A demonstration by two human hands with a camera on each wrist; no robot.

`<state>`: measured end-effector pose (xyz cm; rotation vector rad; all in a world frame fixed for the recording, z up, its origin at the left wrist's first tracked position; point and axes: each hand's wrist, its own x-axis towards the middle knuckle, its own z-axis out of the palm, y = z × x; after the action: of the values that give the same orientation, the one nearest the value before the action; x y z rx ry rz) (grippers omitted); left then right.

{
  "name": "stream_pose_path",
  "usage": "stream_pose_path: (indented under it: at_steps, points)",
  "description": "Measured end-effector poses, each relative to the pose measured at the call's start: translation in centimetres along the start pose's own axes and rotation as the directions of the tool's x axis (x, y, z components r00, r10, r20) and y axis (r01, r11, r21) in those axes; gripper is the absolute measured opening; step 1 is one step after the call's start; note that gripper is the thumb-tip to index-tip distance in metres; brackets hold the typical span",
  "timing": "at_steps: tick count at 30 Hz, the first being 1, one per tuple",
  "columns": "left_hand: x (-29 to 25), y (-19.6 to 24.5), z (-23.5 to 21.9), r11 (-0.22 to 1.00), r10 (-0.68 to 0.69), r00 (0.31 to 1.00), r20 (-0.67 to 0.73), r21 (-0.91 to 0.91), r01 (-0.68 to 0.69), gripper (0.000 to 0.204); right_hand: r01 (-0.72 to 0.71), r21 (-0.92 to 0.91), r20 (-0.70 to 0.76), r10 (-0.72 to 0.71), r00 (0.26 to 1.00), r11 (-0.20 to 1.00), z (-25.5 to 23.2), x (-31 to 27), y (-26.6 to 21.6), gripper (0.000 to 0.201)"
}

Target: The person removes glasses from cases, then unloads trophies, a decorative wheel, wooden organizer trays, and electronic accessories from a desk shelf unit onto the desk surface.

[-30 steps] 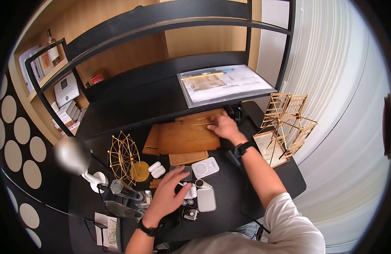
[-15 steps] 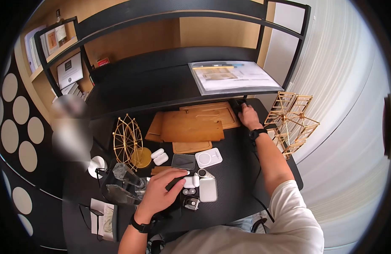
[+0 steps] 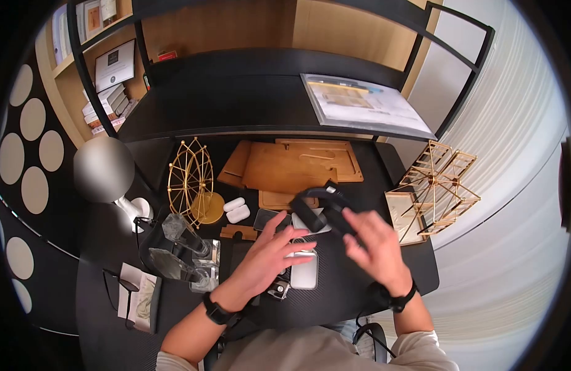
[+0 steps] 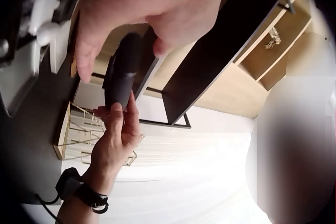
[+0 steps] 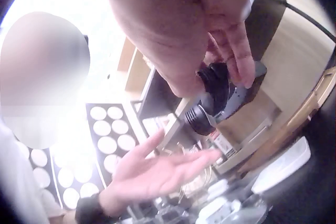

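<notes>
My right hand (image 3: 378,250) pinches a black looped object that looks like a pair of headphones (image 3: 339,203), held above the desk. In the left wrist view its dark rounded end (image 4: 122,74) rises from the fingers; the right wrist view shows a ribbed dark part (image 5: 198,121). My left hand (image 3: 261,263) hovers beside it, fingers spread, holding nothing. Under the hands lie a white-edged grey case (image 3: 304,272), a small metallic gadget (image 3: 278,289) and a dark flat tray (image 3: 270,219), partly hidden.
Brown leather and wood boards (image 3: 291,167) lie at the desk's back. Gold wire wheels (image 3: 190,176) (image 3: 437,185) stand at both sides. White earbud cases (image 3: 237,213), glass trophies (image 3: 177,266) and a white lamp (image 3: 135,210) are on the left. A raised black shelf (image 3: 230,108) holds papers (image 3: 366,105).
My right hand has reached to the back right corner, taken the black headphones-like object and brought it forward to the middle. The left hand has lifted and spread its fingers.
</notes>
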<state>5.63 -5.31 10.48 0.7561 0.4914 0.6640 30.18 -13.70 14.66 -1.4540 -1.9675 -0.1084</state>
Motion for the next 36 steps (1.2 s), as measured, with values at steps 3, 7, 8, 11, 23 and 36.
stream_pose_path:
  at_steps: [3,7,8,11,23,36]
  points:
    - [2.7,-0.8,2.0,0.998,0.023,0.995,-0.101,-0.063,-0.03,0.054,0.089,-0.104,0.155,-0.072,0.985,0.991,-0.4,-1.8,-3.0,0.048]
    - [6.7,-1.6,1.8,0.938,-0.004,1.0,0.015,0.345,-0.001,0.057,0.058,-0.036,0.294,-0.045,0.955,0.998,-3.1,-3.6,-1.8,0.049]
    - [7.8,-2.0,1.7,0.765,0.078,0.992,0.1,0.632,-0.124,0.062,0.015,-0.029,0.316,-0.005,0.949,0.999,-3.4,-4.3,-1.4,0.049]
    - [10.2,-1.5,3.9,0.396,0.066,0.982,0.177,0.899,-0.188,0.068,-0.084,-0.081,0.326,0.106,0.939,0.993,-3.8,-6.4,0.2,0.048]
    - [17.7,-5.2,5.7,-0.363,0.003,0.866,0.5,0.808,-0.465,0.029,-0.098,-0.184,0.337,0.156,0.928,0.978,-1.4,-9.7,1.9,0.042]
    - [4.3,-1.1,4.2,-0.154,0.071,0.835,0.546,0.833,-0.532,0.055,-0.588,0.088,-0.188,0.593,0.783,0.804,-0.9,-11.1,5.9,0.019]
